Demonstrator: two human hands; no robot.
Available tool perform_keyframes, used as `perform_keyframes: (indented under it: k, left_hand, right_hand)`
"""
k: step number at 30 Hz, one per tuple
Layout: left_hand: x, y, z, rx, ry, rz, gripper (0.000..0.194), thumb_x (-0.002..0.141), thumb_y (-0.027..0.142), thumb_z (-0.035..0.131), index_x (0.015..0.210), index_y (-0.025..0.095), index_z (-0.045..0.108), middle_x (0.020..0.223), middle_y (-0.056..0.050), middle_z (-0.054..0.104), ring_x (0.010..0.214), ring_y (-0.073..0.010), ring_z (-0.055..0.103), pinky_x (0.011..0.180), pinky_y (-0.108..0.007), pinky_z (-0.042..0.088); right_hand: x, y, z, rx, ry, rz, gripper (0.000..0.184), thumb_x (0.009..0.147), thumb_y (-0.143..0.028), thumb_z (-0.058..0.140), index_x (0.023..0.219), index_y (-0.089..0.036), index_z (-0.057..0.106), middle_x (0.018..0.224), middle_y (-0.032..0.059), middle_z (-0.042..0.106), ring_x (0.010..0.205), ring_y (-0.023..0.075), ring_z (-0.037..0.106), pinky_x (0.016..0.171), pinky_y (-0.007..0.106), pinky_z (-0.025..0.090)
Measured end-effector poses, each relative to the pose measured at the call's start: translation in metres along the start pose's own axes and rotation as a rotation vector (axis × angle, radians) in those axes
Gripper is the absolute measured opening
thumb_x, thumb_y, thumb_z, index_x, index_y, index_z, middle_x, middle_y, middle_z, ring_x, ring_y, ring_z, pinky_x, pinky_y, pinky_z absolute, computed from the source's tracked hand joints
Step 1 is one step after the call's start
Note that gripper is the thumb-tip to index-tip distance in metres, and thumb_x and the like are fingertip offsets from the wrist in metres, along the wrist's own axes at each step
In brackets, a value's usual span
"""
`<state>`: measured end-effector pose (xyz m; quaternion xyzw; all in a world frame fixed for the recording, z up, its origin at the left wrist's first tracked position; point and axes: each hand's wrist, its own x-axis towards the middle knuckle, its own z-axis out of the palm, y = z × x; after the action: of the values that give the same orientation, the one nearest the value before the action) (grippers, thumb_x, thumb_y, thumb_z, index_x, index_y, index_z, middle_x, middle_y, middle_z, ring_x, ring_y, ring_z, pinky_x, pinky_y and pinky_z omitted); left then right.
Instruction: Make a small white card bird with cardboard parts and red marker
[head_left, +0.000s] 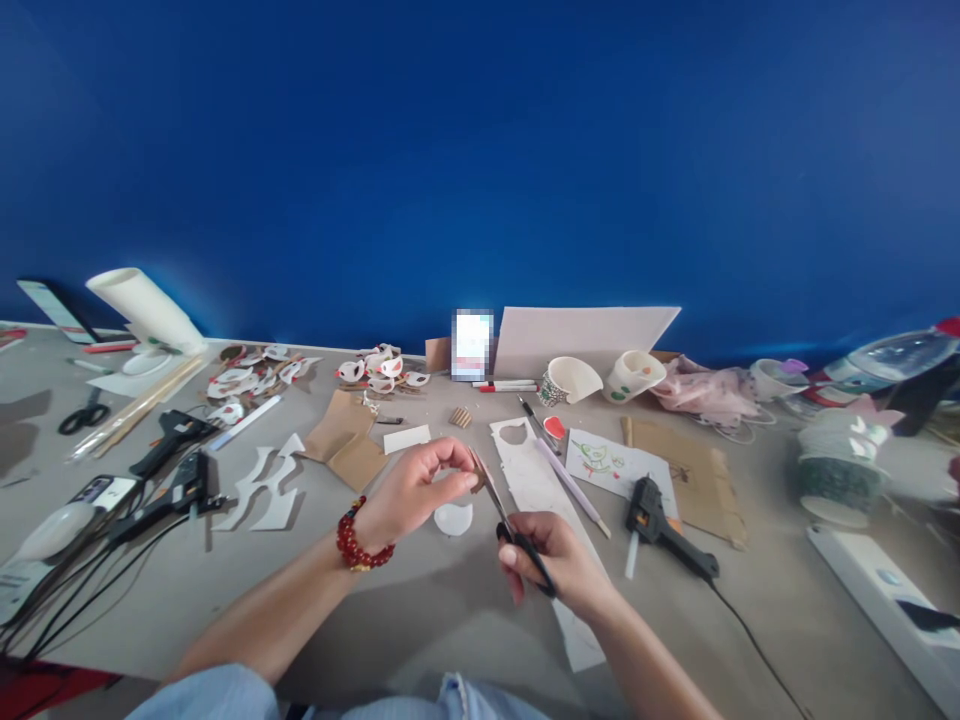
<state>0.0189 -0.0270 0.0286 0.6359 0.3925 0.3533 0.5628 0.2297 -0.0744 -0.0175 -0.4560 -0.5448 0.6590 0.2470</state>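
Observation:
My left hand (420, 485), with a red bead bracelet at the wrist, pinches a small brown cardboard piece (478, 480). In my right hand (551, 560) is a pair of scissors (501, 505) with black handles, its blades pointing up and left to the cardboard piece. Whether the blades are closed on it I cannot tell. Below them on the table lies a white paper disc (454, 518). A long white card strip (525, 475) with a round cut-out runs beneath the scissors. Behind my left hand are a small white rectangle (407, 438) and a small corrugated cardboard piece (460, 416).
Brown cardboard (349, 440) and curved white cut-outs (274, 490) lie left. A glue gun (660, 525) with its cord lies right, near a bird drawing (600, 460) and a power strip (877, 590). More glue guns (180, 490) lie left. Paper cups (570, 382) stand at the back.

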Motion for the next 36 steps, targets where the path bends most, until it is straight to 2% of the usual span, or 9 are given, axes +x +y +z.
perform_keyframes:
  k: [18, 26, 30, 33, 36]
  left_hand:
    - [0.001, 0.005, 0.0, -0.018, -0.03, -0.041, 0.01, 0.086, 0.025, 0.057, 0.08, 0.018, 0.057, 0.095, -0.006, 0.071, 0.085, -0.0168, 0.061, 0.077, -0.028, 0.046]
    - [0.005, -0.001, 0.002, -0.021, 0.0, -0.042, 0.013, 0.086, 0.03, 0.058, 0.08, 0.018, 0.059, 0.093, -0.007, 0.07, 0.085, -0.0184, 0.061, 0.077, -0.03, 0.047]
    - [0.012, -0.012, 0.003, -0.012, 0.039, -0.048, 0.012, 0.086, 0.029, 0.056, 0.085, 0.017, 0.06, 0.095, -0.007, 0.07, 0.086, -0.0182, 0.061, 0.078, -0.03, 0.047]
    - [0.023, -0.033, 0.0, 0.026, 0.089, -0.034, 0.012, 0.088, 0.026, 0.052, 0.088, 0.017, 0.06, 0.104, -0.007, 0.068, 0.087, -0.0174, 0.061, 0.078, -0.03, 0.047]
    - [0.035, -0.058, -0.008, 0.215, 0.212, 0.046, 0.011, 0.085, 0.024, 0.054, 0.077, 0.018, 0.057, 0.104, -0.007, 0.065, 0.094, -0.0187, 0.06, 0.084, -0.031, 0.045]
  right_hand:
    - [0.004, 0.003, -0.001, -0.003, 0.039, 0.005, 0.048, 0.065, -0.059, 0.073, 0.055, -0.02, 0.048, 0.04, -0.002, 0.056, 0.037, 0.0095, 0.043, 0.042, 0.021, 0.025]
    - [0.008, 0.01, -0.002, -0.097, 0.069, -0.015, 0.05, 0.073, -0.061, 0.067, 0.054, -0.02, 0.046, 0.042, -0.0025, 0.057, 0.039, 0.0086, 0.041, 0.045, 0.022, 0.026]
    - [0.013, 0.014, -0.002, -0.171, 0.125, -0.023, 0.05, 0.078, -0.061, 0.061, 0.054, -0.02, 0.047, 0.042, -0.0018, 0.056, 0.04, 0.0093, 0.041, 0.046, 0.022, 0.028]
    - [0.018, 0.015, -0.009, -0.24, 0.196, 0.011, 0.046, 0.084, -0.059, 0.053, 0.06, -0.019, 0.052, 0.05, -0.0002, 0.061, 0.041, 0.0101, 0.041, 0.045, 0.023, 0.03]
    - [0.021, 0.013, -0.022, -0.512, 0.303, 0.053, 0.042, 0.085, -0.056, 0.053, 0.064, -0.02, 0.054, 0.057, 0.001, 0.063, 0.046, 0.0126, 0.047, 0.045, 0.023, 0.029]
